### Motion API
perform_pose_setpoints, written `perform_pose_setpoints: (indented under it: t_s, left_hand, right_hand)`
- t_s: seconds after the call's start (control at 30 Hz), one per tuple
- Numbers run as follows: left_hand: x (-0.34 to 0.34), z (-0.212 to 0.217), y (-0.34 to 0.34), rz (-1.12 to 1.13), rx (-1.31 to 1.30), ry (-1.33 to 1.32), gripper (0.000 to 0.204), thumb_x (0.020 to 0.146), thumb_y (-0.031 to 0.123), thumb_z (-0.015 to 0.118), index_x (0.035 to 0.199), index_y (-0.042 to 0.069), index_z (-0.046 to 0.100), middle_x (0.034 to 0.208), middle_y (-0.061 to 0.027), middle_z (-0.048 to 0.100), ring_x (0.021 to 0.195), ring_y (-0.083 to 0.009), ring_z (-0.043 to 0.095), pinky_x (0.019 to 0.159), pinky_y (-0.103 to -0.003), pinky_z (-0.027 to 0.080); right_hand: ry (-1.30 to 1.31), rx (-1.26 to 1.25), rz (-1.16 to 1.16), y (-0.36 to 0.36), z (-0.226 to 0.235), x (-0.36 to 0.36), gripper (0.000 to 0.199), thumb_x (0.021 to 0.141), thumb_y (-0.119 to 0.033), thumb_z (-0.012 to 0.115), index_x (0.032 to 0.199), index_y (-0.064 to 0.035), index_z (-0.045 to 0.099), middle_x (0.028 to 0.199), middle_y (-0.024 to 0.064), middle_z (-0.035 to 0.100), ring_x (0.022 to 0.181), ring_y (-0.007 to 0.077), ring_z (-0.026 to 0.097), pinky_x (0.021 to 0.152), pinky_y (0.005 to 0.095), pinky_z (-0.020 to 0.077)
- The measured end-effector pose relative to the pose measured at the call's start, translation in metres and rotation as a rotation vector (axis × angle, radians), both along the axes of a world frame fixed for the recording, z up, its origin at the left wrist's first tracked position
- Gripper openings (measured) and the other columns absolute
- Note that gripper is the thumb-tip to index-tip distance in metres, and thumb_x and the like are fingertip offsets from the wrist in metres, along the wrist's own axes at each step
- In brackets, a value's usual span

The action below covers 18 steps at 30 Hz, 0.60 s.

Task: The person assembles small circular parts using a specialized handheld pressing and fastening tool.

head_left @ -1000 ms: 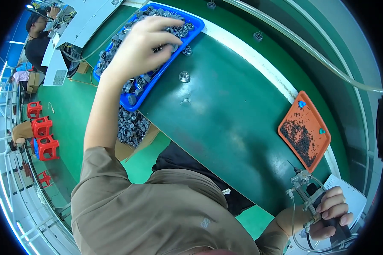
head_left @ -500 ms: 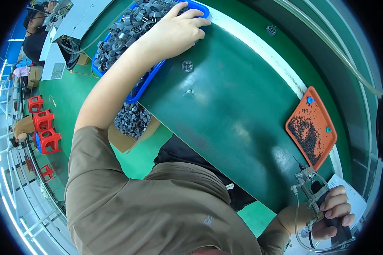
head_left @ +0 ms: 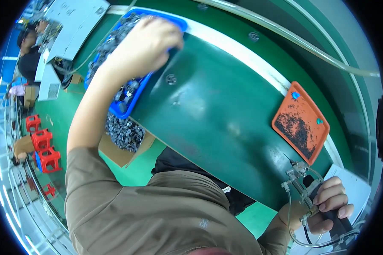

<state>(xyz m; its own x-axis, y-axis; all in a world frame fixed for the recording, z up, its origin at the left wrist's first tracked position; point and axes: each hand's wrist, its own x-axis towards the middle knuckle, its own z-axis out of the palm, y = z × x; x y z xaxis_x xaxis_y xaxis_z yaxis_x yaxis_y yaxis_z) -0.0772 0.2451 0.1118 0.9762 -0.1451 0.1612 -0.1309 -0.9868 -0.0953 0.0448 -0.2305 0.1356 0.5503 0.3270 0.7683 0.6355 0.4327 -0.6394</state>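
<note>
My left hand (head_left: 155, 44) is over the blue bin (head_left: 130, 108), which is heaped with dark grey round plastic parts (head_left: 115, 40). Motion smears its fingers, so I cannot see whether they hold anything. At the lower right, my right hand (head_left: 330, 204) wraps round the black handle of a power screwdriver (head_left: 304, 187) with metal fittings and thin hoses. Its slim bit points up and left, close to an orange tray (head_left: 291, 91). Small black screws (head_left: 300, 131) lie scattered and heaped in that tray, with two blue-green pieces at its edge.
A small clear round part (head_left: 171, 79) lies on the green bench (head_left: 225, 127). Beside the bench, a cardboard box (head_left: 115, 155) holds more grey parts. Red stools (head_left: 41, 140) stand on the floor at left; another person (head_left: 27, 63) sits near white panels. A hose crosses the far side.
My left hand has shifted from the bin's far right corner to lower over the bin. The view has turned slightly. My right hand keeps its hold on the screwdriver.
</note>
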Motion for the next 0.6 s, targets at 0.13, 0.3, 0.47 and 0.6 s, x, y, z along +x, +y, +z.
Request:
perform_pose_setpoints:
  t_s: [0.13,0.3,0.47,0.6]
  left_hand:
    - [-0.039,-0.01,-0.046,0.026,0.005,0.217,0.046,0.075,-0.006,0.065,0.118,0.011,0.066,0.135,-0.0063,0.062,0.131,-0.0274,0.055,0.11,-0.043,0.043]
    - [-0.025,-0.036,-0.044,0.051,-0.119,0.181,0.042,0.075,-0.006,0.066,0.116,0.005,0.066,0.121,-0.0113,0.065,0.116,-0.0311,0.062,0.099,-0.041,0.05]
    - [-0.002,-0.041,-0.07,-0.081,-0.308,0.216,0.03,0.076,-0.006,0.065,0.105,0.001,0.067,0.101,-0.0143,0.063,0.098,-0.0359,0.065,0.087,-0.044,0.055]
    - [0.029,-0.047,-0.131,-0.163,-0.553,0.294,0.027,0.077,0.002,0.068,0.103,0.003,0.067,0.1,-0.0149,0.063,0.095,-0.0359,0.066,0.082,-0.045,0.055]
  right_hand:
    - [0.002,0.018,0.06,0.002,0.004,0.007,0.04,0.093,-0.042,0.075,0.117,-0.0136,0.059,0.069,-0.0049,0.051,0.053,0.0096,0.05,0.059,0.0272,0.0347]
    - [-0.03,-0.025,0.144,-0.009,0.009,0.016,0.041,0.095,-0.043,0.074,0.118,-0.0142,0.057,0.072,-0.0043,0.055,0.055,0.0102,0.055,0.06,0.0283,0.0368]
    - [-0.063,-0.045,0.193,-0.007,0.015,0.019,0.04,0.097,-0.043,0.071,0.12,-0.0144,0.054,0.074,-0.0033,0.055,0.055,0.0112,0.055,0.06,0.0293,0.0386]
    - [-0.06,-0.058,0.216,-0.011,0.011,0.028,0.041,0.098,-0.043,0.07,0.121,-0.0142,0.054,0.075,-0.0031,0.056,0.056,0.0118,0.056,0.06,0.0301,0.0413]
